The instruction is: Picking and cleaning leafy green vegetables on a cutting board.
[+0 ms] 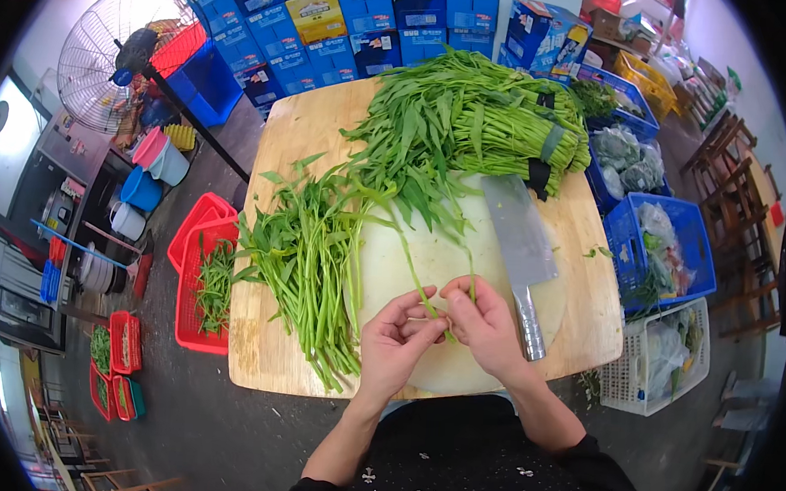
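Note:
My left hand [401, 339] pinches the lower end of a green water spinach stem [411, 260]. Just beside it, my right hand [485, 324] grips a second, thinner stem [470, 266]. Both hands are over a round white cutting board [392, 252], their fingertips close together. On the board's right side lies a cleaver [517, 232] with a metal handle pointing towards me. A loose pile of water spinach [312, 261] rests left of my hands. Behind the board sits a big heap of water spinach [467, 109], its stem bundles bound with dark bands.
Everything lies on a wooden table [262, 332]. A red basket [192, 328] with greens stands at its left edge, near a pedestal fan [133, 52]. Blue crates [685, 261] and a white crate [626, 384] stand on the right. Stacked blue cartons [336, 56] are behind.

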`<state>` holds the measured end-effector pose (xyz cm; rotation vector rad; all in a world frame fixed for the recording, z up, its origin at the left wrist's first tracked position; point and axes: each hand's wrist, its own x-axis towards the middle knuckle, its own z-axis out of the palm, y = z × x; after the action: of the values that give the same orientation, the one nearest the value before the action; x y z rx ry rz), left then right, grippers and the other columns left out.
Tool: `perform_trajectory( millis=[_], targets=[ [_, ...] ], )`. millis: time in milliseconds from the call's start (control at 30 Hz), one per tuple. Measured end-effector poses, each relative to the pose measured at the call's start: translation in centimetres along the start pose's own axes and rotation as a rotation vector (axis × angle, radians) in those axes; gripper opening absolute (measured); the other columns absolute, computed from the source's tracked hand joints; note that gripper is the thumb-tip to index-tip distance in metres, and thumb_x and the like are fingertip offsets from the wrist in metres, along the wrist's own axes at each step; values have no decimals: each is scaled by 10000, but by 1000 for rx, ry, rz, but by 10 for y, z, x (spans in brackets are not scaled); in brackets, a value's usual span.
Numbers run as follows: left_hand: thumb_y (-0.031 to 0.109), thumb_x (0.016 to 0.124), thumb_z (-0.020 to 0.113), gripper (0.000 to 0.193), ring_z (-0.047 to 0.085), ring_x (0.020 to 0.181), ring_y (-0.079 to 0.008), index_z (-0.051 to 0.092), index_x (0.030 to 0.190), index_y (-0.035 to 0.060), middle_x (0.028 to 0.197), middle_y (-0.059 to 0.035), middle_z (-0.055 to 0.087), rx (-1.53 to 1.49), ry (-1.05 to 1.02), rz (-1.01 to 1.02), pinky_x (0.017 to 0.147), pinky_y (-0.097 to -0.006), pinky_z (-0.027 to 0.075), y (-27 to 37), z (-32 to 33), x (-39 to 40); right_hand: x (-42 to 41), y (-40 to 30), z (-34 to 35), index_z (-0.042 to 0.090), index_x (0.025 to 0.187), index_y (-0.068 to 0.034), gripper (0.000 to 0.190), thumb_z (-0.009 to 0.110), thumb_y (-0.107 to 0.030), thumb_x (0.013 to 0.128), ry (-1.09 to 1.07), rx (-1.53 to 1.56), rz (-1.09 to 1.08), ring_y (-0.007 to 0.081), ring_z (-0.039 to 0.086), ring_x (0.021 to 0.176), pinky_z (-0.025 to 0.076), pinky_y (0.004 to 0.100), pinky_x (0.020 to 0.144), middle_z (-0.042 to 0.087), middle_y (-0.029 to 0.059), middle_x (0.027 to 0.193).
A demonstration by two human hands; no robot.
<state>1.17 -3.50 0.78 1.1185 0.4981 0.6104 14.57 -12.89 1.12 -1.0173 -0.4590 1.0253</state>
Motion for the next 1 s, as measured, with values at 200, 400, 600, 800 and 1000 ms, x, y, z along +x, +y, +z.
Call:
perform_trajectory(
  millis=[200, 400, 600, 800, 1000],
  targets=[
    [-64, 923, 708, 556, 709, 864, -106, 513, 1440, 1, 1007, -79, 719, 84, 12, 32, 798, -231, 570, 2, -9, -7, 4, 4, 11, 673, 1008, 3, 170, 683, -166, 998, -70, -395, -109, 54, 605, 690, 489, 244, 590, 637, 2, 747],
    [-39, 936, 694, 520, 706, 921, -121, 532, 1428, -4, 1077, -95, 726, 179, -38, -6, 848, -260, 575, 3, -20, -11, 2, 2, 10, 679, 985, 11, 179, 686, -168, 980, -91, -587, -188, 36, 511, 645, 424, 239, 561, 586, -27, 701],
    [-2, 957, 689, 293, 700, 958, -131, 658, 1248, -11, 1126, -112, 723, -5, 16, -6, 856, -270, 588, 6, -37, -2, -5, 8, 8, 675, 942, -14, 170, 683, -181, 972, -153, -671, -121, 41, 437, 631, 372, 255, 553, 521, -46, 668],
    [14, 951, 721, 166, 699, 871, -97, 706, 1113, -19, 994, -64, 745, -85, 136, 32, 818, -238, 578, -12, -30, -1, -8, 22, 14, 662, 934, -38, 114, 660, -143, 978, -32, -542, -17, 37, 439, 605, 374, 241, 545, 513, -52, 686],
    [-9, 949, 714, 182, 699, 801, -108, 693, 1130, -12, 927, -64, 731, -247, 396, 195, 768, -237, 573, 2, -32, 0, -4, 31, 11, 584, 925, -81, 113, 574, -150, 1014, 219, 69, 113, 81, 467, 565, 343, 260, 479, 544, -2, 727]
  ],
)
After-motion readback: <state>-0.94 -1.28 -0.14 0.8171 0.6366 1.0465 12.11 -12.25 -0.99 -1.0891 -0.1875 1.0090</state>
